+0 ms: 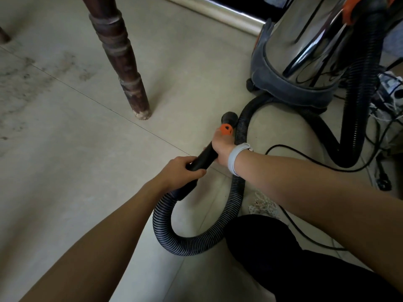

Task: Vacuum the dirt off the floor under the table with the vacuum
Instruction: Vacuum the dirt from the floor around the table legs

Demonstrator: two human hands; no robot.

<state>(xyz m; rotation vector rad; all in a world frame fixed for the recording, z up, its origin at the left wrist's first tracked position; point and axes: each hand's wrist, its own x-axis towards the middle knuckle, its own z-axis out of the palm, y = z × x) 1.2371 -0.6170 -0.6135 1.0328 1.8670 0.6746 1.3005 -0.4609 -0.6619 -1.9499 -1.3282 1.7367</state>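
Note:
A steel canister vacuum [305, 46] with a grey base stands at the upper right. Its black ribbed hose [165, 232] loops across the tiled floor to a black rigid nozzle tube [204, 158] with an orange collar [226, 130] and a round open end [229, 118]. My left hand [181, 171] grips the tube's lower part near the hose joint. My right hand [221, 147], a pale band on its wrist, grips the tube just below the orange collar. Dark dirt smudges [28, 77] lie on the floor at the left, beyond the wooden table leg [124, 62].
A second table leg [3, 37] shows at the far left edge. Cables and a black power cord [305, 153] tangle at the right beside the vacuum. A metal door threshold [229, 14] runs along the top. My dark-clothed knee [272, 243] is at lower right.

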